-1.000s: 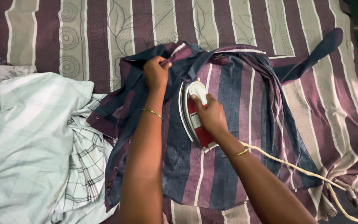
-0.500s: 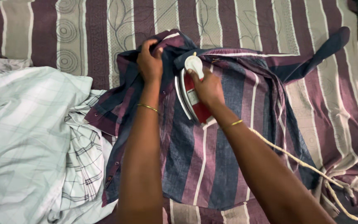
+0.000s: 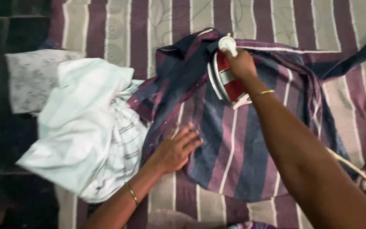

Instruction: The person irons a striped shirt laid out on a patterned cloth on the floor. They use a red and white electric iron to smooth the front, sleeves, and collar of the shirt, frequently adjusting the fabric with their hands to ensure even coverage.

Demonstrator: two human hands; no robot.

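A maroon, blue and white striped shirt (image 3: 242, 140) lies spread on a striped bedsheet (image 3: 174, 21). My right hand (image 3: 240, 63) grips the handle of a red and white electric iron (image 3: 223, 78) near the shirt's collar. My left hand (image 3: 176, 150) lies flat with fingers spread on the shirt's lower left part, close to its buttoned edge. Both wrists wear thin gold bangles.
A heap of pale green checked cloth (image 3: 85, 127) lies left of the shirt, with a light floral pillow (image 3: 32, 78) behind it. The iron's cream cord (image 3: 361, 174) trails off to the right. Dark floor (image 3: 5, 140) borders the left.
My left hand let go of the collar area and dropped down to the shirt's lower left. The iron slid further up toward the collar. The view shifted left.
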